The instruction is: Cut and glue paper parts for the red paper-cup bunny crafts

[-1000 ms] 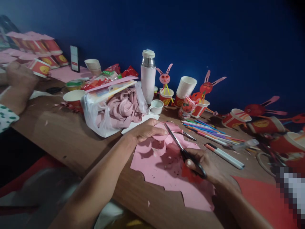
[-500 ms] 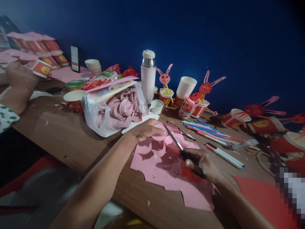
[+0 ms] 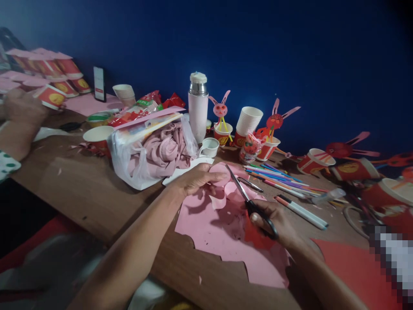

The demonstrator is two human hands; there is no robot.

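My left hand pinches a piece of pink paper with a rounded edge between thumb and fingers. Black-handled scissors are gripped in my right hand, their blades pointing up and left against the pink paper's right side. Whether the blades are closed fully is hard to see. Beneath both hands lies a larger pink sheet with scalloped, cut edges. A red paper scrap shows under my right hand.
Colored sticks and markers lie to the right. Behind stand a thermos, stacked paper cups and a paper-cup rabbit figure. A plastic bag holds pink cloth. Another person's hand is at far left by a red cup.
The pink piece in my left hand has turned slightly, and a curled strip of paper now hangs below it. The view has shifted a little.
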